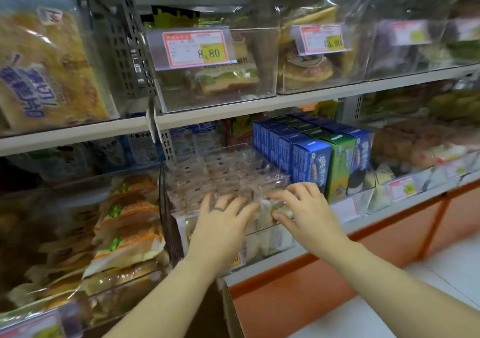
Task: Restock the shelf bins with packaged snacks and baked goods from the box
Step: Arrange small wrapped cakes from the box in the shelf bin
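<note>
Head view: my right hand (pixel 304 208) pinches a clear-wrapped snack pack (pixel 268 204) between thumb and fingertips at the front of the clear bin (pixel 163 202). My left hand (pixel 220 221), fingers straight, presses the packs just beside it.

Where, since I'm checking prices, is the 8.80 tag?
In the head view, the 8.80 tag is upper centre-left, on the front of a clear bin on the upper shelf, left of another price tag.
</note>
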`<state>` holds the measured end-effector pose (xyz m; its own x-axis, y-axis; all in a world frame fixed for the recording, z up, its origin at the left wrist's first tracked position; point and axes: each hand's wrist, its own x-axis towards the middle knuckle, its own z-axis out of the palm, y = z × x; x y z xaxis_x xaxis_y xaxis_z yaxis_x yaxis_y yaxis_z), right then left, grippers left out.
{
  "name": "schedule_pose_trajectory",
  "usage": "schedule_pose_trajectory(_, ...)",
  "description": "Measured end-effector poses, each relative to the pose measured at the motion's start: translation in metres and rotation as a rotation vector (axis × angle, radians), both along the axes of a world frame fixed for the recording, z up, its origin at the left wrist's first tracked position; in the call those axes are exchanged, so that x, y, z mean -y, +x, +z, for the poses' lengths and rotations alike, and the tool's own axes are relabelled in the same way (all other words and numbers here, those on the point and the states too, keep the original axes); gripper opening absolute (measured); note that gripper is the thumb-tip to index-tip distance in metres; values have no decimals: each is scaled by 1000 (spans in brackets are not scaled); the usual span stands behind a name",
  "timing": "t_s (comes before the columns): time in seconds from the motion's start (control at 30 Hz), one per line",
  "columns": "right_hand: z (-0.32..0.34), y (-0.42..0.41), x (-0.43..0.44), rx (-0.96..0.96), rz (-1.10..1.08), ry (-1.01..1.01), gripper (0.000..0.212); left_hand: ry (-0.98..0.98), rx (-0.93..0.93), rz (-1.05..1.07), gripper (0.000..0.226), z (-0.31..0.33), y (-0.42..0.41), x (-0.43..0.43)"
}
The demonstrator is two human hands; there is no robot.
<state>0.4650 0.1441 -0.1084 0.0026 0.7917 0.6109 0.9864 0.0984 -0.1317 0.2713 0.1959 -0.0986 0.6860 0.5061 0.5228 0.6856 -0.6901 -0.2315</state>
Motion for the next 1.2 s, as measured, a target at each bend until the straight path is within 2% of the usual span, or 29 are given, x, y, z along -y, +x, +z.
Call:
schedule_pose_trajectory(0.2,3,-4,-1,14,-131,-6,38,-55,3,-78,59,9,-11,-21)
schedule_pose_trajectory(0.37,14,-5,7,85,-68,71,48,11,25,-82,41,9,-14,-15)
schedule_pose_trajectory(0.43,9,-11,10,141,4,99,51,29,74,-83,40,7,-17,-12)
schedule_pose_trajectory(0.6,-16,-22,6,228,51,-26,62,-17,184,-91,47,5,-25,-4)
schedule_pose_trajectory(0.83,-12,-20,-2,263,37,-134,70,-232,408,-160,37,6,-32,0)
schedule_pose_trajectory(0.93,-7,-20,-2,268,41,-160,69,-305,501,-110,33,12,-25,2)
schedule_pose_trajectory(1.0,-6,-19,-3,279,49,-197,72,-344,461,-51,27,16,-20,2)
schedule_pose_trajectory(1.1,-3,-20,2,300,85,-281,88,-369,340,12,28,23,-17,1)
schedule_pose_trajectory(1.2,7,-17,13,89,160,-287,95,-379,216,34,32,26,-21,1)
